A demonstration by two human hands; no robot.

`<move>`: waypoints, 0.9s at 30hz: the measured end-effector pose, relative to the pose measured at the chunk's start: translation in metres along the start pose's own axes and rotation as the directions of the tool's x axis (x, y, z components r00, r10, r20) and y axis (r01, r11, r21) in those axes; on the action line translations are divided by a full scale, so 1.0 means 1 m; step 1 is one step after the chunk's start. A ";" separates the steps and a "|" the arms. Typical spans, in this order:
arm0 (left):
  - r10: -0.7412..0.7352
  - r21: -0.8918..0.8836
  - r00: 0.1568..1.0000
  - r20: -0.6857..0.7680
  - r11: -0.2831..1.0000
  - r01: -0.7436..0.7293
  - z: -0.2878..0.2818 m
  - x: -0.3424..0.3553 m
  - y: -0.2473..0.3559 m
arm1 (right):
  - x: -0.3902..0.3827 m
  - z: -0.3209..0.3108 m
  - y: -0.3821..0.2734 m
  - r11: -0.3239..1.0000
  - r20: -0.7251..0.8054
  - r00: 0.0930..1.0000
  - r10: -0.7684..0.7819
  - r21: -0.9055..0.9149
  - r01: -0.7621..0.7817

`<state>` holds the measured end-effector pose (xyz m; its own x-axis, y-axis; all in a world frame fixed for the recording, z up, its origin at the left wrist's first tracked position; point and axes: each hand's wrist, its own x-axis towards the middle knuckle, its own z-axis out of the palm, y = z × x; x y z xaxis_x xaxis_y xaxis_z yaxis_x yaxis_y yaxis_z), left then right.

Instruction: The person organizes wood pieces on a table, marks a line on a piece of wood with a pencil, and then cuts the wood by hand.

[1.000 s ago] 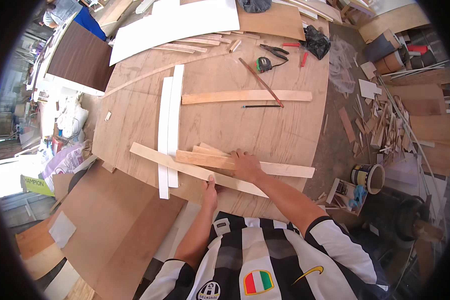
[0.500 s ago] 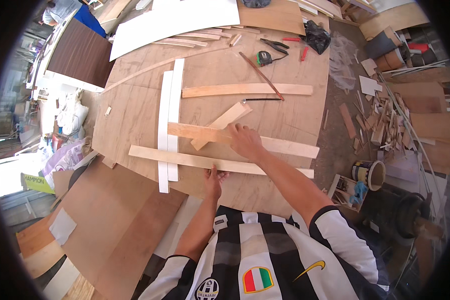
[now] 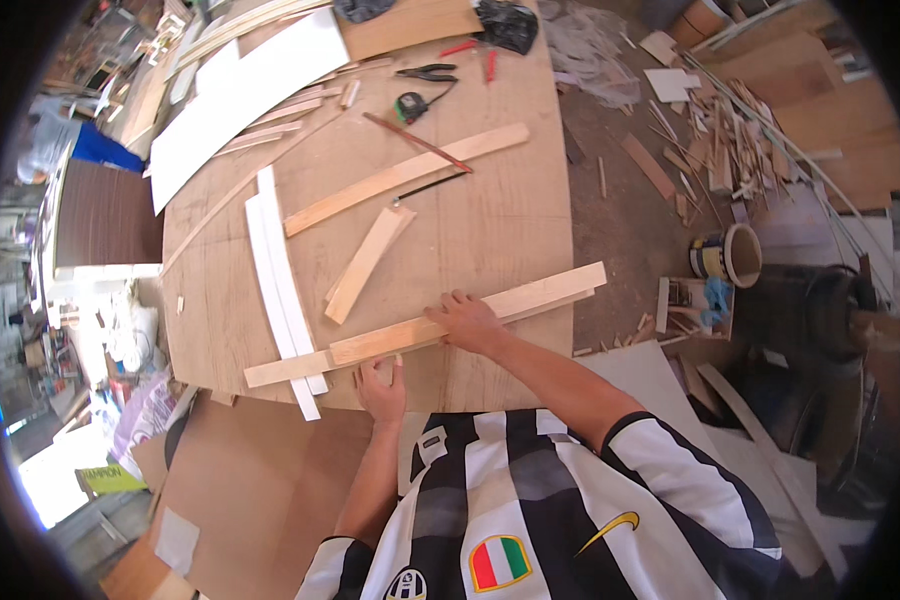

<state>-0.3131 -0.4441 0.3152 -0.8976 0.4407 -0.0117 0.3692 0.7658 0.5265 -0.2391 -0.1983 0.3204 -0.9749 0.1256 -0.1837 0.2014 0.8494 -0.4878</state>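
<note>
My right hand [image 3: 465, 322] is wrapped over a pale wooden strip [image 3: 545, 292], gripping it near its middle. That strip lies along a second, longer wooden strip [image 3: 288, 369], covering much of it. Just below the near edge of the longer strip is my left hand [image 3: 380, 390], its thumb and fingers apart and the fingertips at the wood. The left end of the longer strip crosses two white strips [image 3: 278, 270] lying side by side. A short wooden piece [image 3: 368, 268] and another long wooden strip [image 3: 410, 178] lie farther off on the wooden tabletop [image 3: 480, 220].
At the back are a tape measure [image 3: 409, 107], black pliers [image 3: 428, 73], a thin brown rod [image 3: 417, 142], a white panel [image 3: 240, 110] and a black plastic bag [image 3: 507, 25]. Right of the table, wood scraps [image 3: 725, 165] and a bucket [image 3: 727, 254] stand on the floor.
My right hand has brought its strip nearer, onto the longer strip. My left hand's thumb has come off the longer strip's top to its near edge. The whole view has turned.
</note>
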 end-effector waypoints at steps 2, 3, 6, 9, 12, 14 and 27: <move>0.191 0.055 0.979 0.071 0.979 -0.195 -0.012 0.021 0.029 | -0.006 0.005 -0.002 1.000 -0.014 1.000 0.026 0.006 -0.026; 0.355 0.095 0.926 0.132 0.925 -0.368 -0.010 0.031 0.039 | -0.011 0.009 0.001 0.999 -0.056 0.998 0.035 0.035 -0.034; 0.451 0.138 0.821 0.351 0.842 -0.522 0.007 0.052 0.047 | -0.025 0.001 0.010 0.996 -0.102 0.992 0.068 0.062 -0.062; 0.520 0.086 0.743 0.422 0.793 -0.603 0.028 0.064 0.063 | -0.050 -0.013 0.045 0.989 -0.182 0.973 0.141 0.071 -0.130; 0.592 0.010 0.668 0.451 0.745 -0.667 0.054 0.061 0.094 | -0.096 -0.047 0.099 0.934 -0.262 0.899 0.352 0.158 -0.320; 0.598 0.017 0.647 0.474 0.728 -0.685 0.069 0.055 0.110 | -0.129 -0.075 0.131 0.889 -0.249 0.854 0.456 0.166 -0.427; 0.522 0.031 0.751 0.406 0.813 -0.582 0.085 0.033 0.115 | -0.187 -0.069 0.204 0.782 -0.094 0.835 0.542 0.421 -0.460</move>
<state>-0.2799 -0.3020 0.3034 -0.3835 0.9202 -0.0789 0.8296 0.3808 0.4085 -0.0223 -0.0128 0.3139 -0.7142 0.6131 -0.3377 0.6455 0.3905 -0.6564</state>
